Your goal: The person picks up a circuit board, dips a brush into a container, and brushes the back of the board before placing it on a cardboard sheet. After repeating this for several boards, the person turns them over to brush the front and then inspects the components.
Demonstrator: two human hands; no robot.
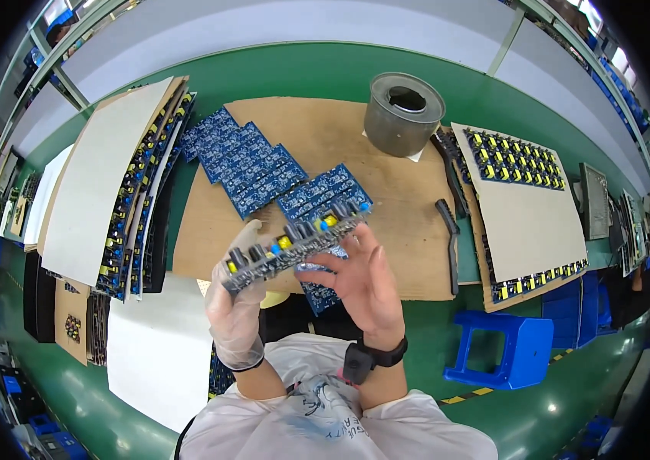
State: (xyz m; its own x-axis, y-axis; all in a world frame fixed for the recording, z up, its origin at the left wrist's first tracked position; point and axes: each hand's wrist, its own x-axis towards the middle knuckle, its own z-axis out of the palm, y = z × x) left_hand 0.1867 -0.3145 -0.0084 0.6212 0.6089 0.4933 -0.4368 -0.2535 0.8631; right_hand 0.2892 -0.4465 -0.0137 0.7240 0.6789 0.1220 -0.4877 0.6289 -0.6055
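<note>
A circuit board panel (294,246), crowded with dark cylindrical parts and yellow and blue components, is held tilted above the near edge of the cardboard. My left hand (234,314), in a thin translucent glove, is closed round its left end. My right hand (371,287) is bare, palm turned up, with the thumb apart and the fingers spread. Its fingertips meet or nearly meet the panel's lower edge near the right end. Beyond the panel lie overlapping blue circuit boards (252,165), and another blue board (323,189) lies just behind it.
A round metal can (404,119) stands at the back of the cardboard sheet (409,230). Black brush-like strips (450,245) lie along its right edge. Stacked boards with cardboard layers (106,184) rise at left; another stack (528,222) stands right. A blue stool (505,349) sits on the floor.
</note>
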